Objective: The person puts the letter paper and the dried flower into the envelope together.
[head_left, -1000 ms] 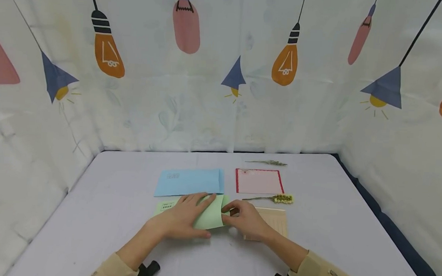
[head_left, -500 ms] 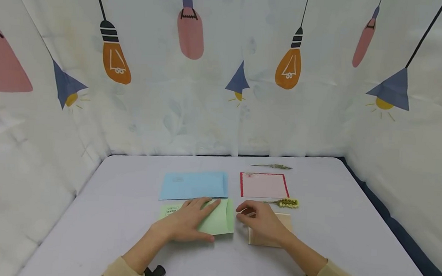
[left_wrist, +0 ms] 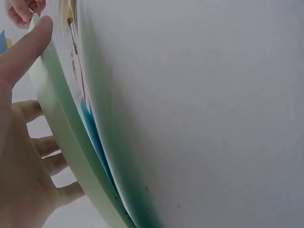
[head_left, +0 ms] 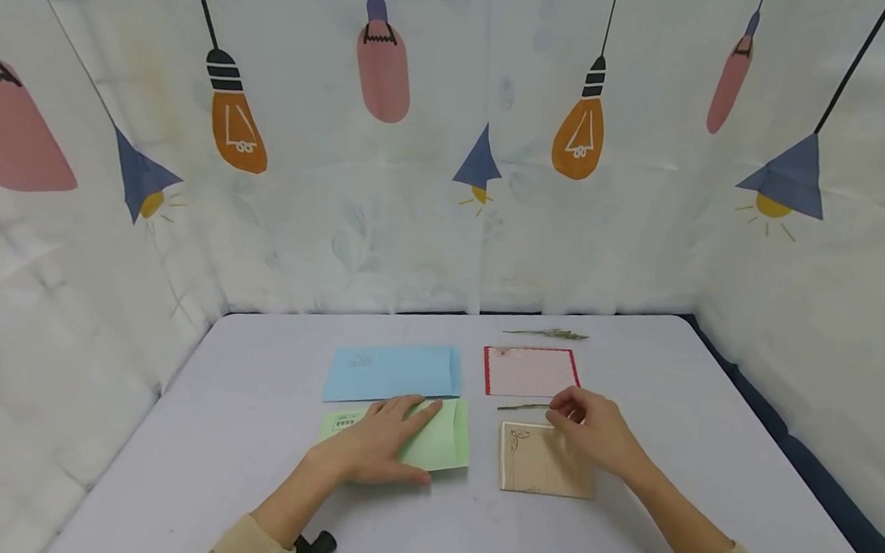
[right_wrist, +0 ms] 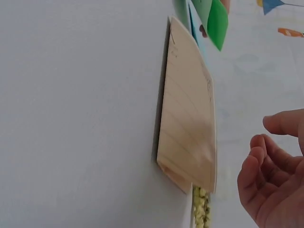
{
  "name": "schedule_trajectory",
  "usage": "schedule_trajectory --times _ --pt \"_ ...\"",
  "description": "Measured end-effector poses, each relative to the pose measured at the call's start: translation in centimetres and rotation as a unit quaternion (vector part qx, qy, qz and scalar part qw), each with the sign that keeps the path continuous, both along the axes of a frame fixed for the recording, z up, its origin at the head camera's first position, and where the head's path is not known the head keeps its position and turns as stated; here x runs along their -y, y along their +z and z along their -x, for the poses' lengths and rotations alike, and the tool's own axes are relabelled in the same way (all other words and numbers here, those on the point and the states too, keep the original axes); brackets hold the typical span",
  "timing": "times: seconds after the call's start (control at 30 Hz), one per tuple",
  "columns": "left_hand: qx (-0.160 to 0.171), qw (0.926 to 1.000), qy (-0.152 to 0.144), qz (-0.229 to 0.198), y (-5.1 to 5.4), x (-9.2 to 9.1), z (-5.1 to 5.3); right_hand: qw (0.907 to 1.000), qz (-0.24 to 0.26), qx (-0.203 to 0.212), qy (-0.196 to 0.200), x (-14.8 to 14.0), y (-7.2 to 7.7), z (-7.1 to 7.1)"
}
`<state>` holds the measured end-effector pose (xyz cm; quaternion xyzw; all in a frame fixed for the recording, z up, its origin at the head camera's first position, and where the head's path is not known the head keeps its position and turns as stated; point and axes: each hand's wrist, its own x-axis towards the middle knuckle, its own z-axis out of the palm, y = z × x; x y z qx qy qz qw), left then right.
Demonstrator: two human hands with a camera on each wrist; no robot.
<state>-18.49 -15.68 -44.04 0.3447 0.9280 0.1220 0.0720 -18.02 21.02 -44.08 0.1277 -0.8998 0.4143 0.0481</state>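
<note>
My left hand [head_left: 377, 448] lies with fingers spread across a light green envelope [head_left: 441, 439]. In the left wrist view the thumb is by the envelope's near edge. My right hand [head_left: 600, 431] hovers over a tan patterned card [head_left: 537, 469], fingers loosely bent. Nothing shows between its thumb and fingers in the right wrist view. A dried flower stem [head_left: 522, 407] lies just beyond the card; the right hand hides its flower end in the head view. Its yellow blossoms [right_wrist: 201, 209] show past the card in the right wrist view.
A blue envelope [head_left: 392, 374] lies behind the green one. Right of it is a pink card with a red border [head_left: 529, 373], and a dried sprig [head_left: 555, 334] lies farther back. All are on a white table [head_left: 256, 400] surrounded by lamp-patterned curtains.
The right hand has left the green envelope's right end and moved right, over the tan card to the flower stem. The left hand stays on the envelope. The head view has shifted slightly.
</note>
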Motion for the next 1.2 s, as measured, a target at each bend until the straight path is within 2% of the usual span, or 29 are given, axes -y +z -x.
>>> schedule_trajectory --times 0.13,0.27,0.37,0.53,0.67,0.9,1.2 --pt "0.002 1.0000 0.002 0.006 -0.1 0.0 -0.1 0.9993 -0.015 0.011 -0.031 -1.7 -0.2 -0.2" --pt "0.001 0.9999 0.005 0.012 0.0 -0.1 0.0 0.9975 -0.040 0.036 -0.047 -3.0 -0.5 -0.5" --pt "0.002 0.9999 0.007 0.015 0.0 -0.2 0.1 0.9955 -0.051 0.066 -0.046 -3.7 -0.7 -0.8" --pt "0.002 0.9998 0.008 0.019 0.1 -0.2 0.1 0.9915 -0.038 0.116 -0.044 -4.5 -1.0 -1.0" --pt "0.001 0.9998 0.009 0.020 0.1 -0.2 0.1 0.9885 -0.040 0.139 -0.041 -4.8 -1.4 -0.9" --pt "-0.011 0.9998 0.007 0.018 0.0 -0.1 0.2 0.9912 -0.062 0.116 -0.009 -4.5 -1.6 -0.8" --pt "-0.007 0.9998 0.008 0.017 -0.1 -0.2 0.1 0.9912 -0.072 0.111 -0.011 -3.9 -2.0 -0.9"
